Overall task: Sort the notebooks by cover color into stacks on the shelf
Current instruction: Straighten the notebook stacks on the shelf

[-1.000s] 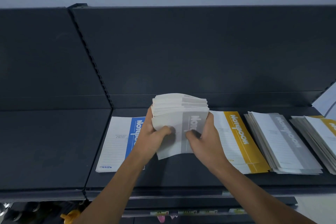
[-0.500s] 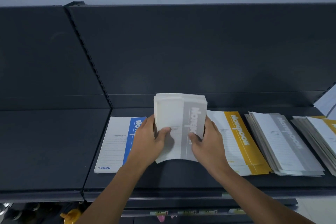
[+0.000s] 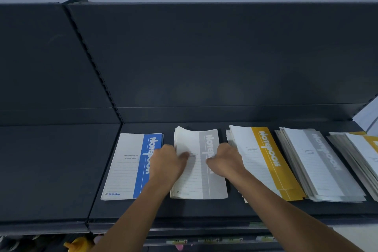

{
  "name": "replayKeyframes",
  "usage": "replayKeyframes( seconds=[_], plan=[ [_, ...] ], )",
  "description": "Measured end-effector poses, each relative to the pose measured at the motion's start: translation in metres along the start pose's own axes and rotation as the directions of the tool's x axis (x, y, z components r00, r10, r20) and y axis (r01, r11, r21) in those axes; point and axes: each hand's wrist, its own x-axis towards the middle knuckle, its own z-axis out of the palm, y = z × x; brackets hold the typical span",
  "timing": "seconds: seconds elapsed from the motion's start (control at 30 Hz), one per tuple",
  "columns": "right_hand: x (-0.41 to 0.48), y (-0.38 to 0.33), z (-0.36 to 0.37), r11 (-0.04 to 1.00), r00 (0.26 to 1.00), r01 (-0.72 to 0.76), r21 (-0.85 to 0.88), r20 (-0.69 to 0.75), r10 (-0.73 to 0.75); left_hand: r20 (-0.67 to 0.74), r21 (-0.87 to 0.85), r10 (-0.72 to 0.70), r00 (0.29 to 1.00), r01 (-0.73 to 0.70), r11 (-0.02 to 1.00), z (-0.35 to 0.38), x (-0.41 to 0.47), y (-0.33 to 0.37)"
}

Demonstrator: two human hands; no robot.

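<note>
A stack of grey-striped notebooks point(image 3: 199, 182) lies flat on the dark shelf point(image 3: 184, 208), its far end still bowed upward. My left hand point(image 3: 167, 161) grips its left edge and my right hand point(image 3: 225, 161) grips its right edge, thumbs on the top cover. Left of it lies a blue-striped notebook point(image 3: 131, 165). To the right lie a yellow-striped stack point(image 3: 263, 159), another grey-striped stack point(image 3: 319, 161), and at the frame's right edge a stack topped with yellow point(image 3: 366, 151).
The shelf's dark back panel point(image 3: 204, 57) rises behind the stacks. A second shelf bay point(image 3: 51, 170) lies to the left past a slotted upright point(image 3: 96, 67). Lower shelves with small coloured items point(image 3: 77, 244) show below the front edge.
The grey-striped stack was held upright and fanned above the shelf; both hands have lowered it flat between the blue and yellow notebooks.
</note>
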Motion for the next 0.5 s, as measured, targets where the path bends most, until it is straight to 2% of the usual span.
replayKeyframes(
  seconds=[0.3, 0.4, 0.5],
  plan=[
    [0.003, 0.004, 0.002, 0.994, 0.998, 0.052, -0.101, -0.032, -0.055, -0.008, 0.133, 0.042, 0.999, -0.04, 0.99, -0.002, -0.005, 0.007],
    [-0.004, 0.006, -0.008, 0.99, 0.988, 0.11, -0.088, -0.103, -0.119, -0.127, 0.182, 0.143, 0.981, -0.119, 0.976, -0.007, -0.011, 0.017],
    [-0.013, 0.018, -0.034, 0.979, 0.941, 0.201, -0.033, -0.27, -0.202, -0.239, 0.105, 0.28, 0.93, -0.262, 0.959, -0.01, -0.017, 0.037]
  ],
)
